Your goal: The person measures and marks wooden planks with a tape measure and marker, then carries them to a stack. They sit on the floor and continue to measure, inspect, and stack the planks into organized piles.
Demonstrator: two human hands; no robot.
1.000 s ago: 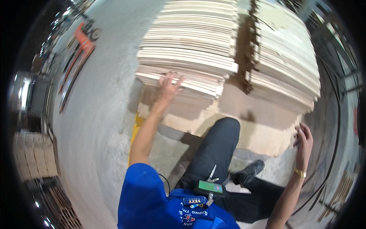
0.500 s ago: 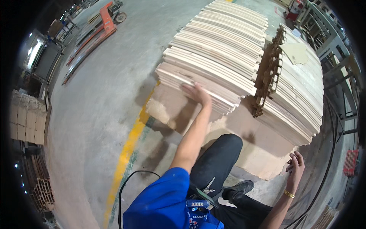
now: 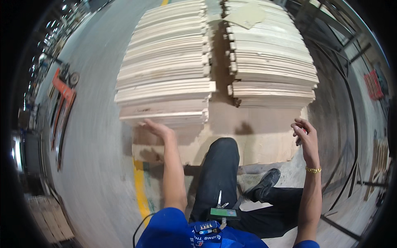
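Two rows of pale wooden boards stand side by side, packed face to face: a left row (image 3: 165, 68) and a right row (image 3: 271, 62), with a gap between them. My left hand (image 3: 155, 128) is open at the near end of the left row, its fingers stretched out beside the closest board; whether they touch it I cannot tell. Over the near right corner of the brown base sheet (image 3: 264, 146), my right hand (image 3: 309, 138) is closed around a small red and dark object (image 3: 304, 131), mostly hidden by the fingers.
A thin irregular panel (image 3: 247, 15) lies on the right row. An orange pallet jack (image 3: 64, 93) stands on the floor at left. A dark cable (image 3: 353, 111) and a red slatted crate (image 3: 374, 84) are at right. My bent knee (image 3: 223, 151) is against the base's near side.
My view has swung to the right. My left hand has come back from the left row's near boards toward its front edge. My right hand has risen toward the base sheet's corner.
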